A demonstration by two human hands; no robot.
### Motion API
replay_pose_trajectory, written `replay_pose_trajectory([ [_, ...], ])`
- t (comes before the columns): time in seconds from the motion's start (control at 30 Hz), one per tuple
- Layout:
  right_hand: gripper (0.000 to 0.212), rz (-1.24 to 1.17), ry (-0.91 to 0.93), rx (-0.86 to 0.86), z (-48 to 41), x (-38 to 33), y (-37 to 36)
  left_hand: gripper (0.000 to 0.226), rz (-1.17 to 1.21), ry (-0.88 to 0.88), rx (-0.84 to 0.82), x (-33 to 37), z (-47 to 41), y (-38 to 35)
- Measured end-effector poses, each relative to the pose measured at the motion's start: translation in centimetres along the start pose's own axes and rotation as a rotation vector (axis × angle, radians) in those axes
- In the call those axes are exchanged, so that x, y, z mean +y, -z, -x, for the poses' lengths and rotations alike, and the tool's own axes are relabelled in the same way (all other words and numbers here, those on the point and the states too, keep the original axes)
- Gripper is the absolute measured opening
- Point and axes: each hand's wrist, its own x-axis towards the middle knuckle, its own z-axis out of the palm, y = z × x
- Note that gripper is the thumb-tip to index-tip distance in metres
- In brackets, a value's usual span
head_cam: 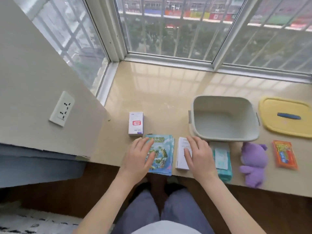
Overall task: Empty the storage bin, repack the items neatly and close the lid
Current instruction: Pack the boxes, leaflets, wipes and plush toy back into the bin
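Two bare hands low in the middle, both flat and open, gripping nothing. Left hand (pixel 141 157) resting on a blue stack of thin picture booklets with a green globe on the cover (pixel 162 156). Right hand (pixel 197 154) resting on a white flat paper box (pixel 181 153), just beside the booklets at 3 o'clock.

Straight up from the right hand, at 12 o'clock and very near: the pale grey-green plastic storage bin (pixel 224 132), open and with nothing inside. Long side of the bin running left to right, across the reach. Right hand clearly nearer to the bin than the left. Short lift forward and a little right looks enough to drop the white box in.

From the right hand toward 3 o'clock, along the near edge: a teal soft pack of wipes (pixel 222 160), then a purple plush toy (pixel 253 163), then an orange shiny snack packet (pixel 284 154). At 11 o'clock of the left hand, a white tall carton with a red mark (pixel 135 124).

Farther right, at 3 o'clock of the bin and apart from it: the yellow rounded lid with a blue handle (pixel 285 117), lying flat, not yet on.

All of it on a smooth, shiny beige window ledge (pixel 160 92). Beyond, big glass windows with bars (pixel 177 31). White wall socket (pixel 62 108) on the left.
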Motion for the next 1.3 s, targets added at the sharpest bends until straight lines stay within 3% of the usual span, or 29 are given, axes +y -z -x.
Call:
replay_pose_trajectory([
  [0.27,0.047,-0.076,-0.221,-0.003,3.4,-4.5,-5.2,0.052,0.051,-0.091,-0.033,-6.2,-0.3,-0.4],
  [0.57,0.048,-0.162,-0.349,-0.223,1.6,-1.3,-20.4,0.062,0.191,0.229,-0.228,-11.9,-3.2,-13.3],
  [0.73,0.052,0.034,-0.431,-0.253,0.9,1.3,-26.2,0.051,0.191,0.362,-0.203,-13.3,-6.9,-19.3],
  [0.9,0.060,0.186,-0.518,-0.185,-0.2,1.8,-28.5,0.052,0.208,0.432,-0.118,-14.1,-8.8,-23.1],
  [1.03,0.058,0.099,-0.435,-0.155,-0.1,2.1,-28.9,0.061,0.256,0.335,-0.121,-13.3,-8.8,-24.1],
  [1.3,0.053,0.006,-0.448,-0.106,0.5,2.0,-28.3,0.058,0.315,0.455,-0.060,-12.8,-7.1,-23.6],
])
